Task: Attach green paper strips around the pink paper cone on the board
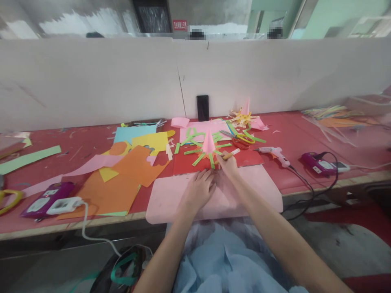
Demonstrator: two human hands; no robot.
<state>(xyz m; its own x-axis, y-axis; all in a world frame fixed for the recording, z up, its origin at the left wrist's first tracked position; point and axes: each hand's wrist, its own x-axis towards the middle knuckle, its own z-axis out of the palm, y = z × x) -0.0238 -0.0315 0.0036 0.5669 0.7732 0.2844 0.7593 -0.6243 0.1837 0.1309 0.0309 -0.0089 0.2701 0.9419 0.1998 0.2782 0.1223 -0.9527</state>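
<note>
My left hand (198, 189) lies flat on a large pink paper sheet (262, 195) at the table's front edge, fingers stretched forward. My right hand (227, 163) is closed round a pencil (229, 154) whose tip rests on the pink sheet's far edge. Just beyond the hands stands a small pink paper cone (209, 142) ringed with green paper strips (198, 158) on a red sheet (183, 165).
Orange (122, 183), yellow and blue paper sheets lie to the left. Red-handled scissors (240, 142), a glue gun (275, 154) and a purple device (317, 163) with cables sit to the right. A phone (203, 108) leans on the white partition. A purple power strip (45, 201) sits front left.
</note>
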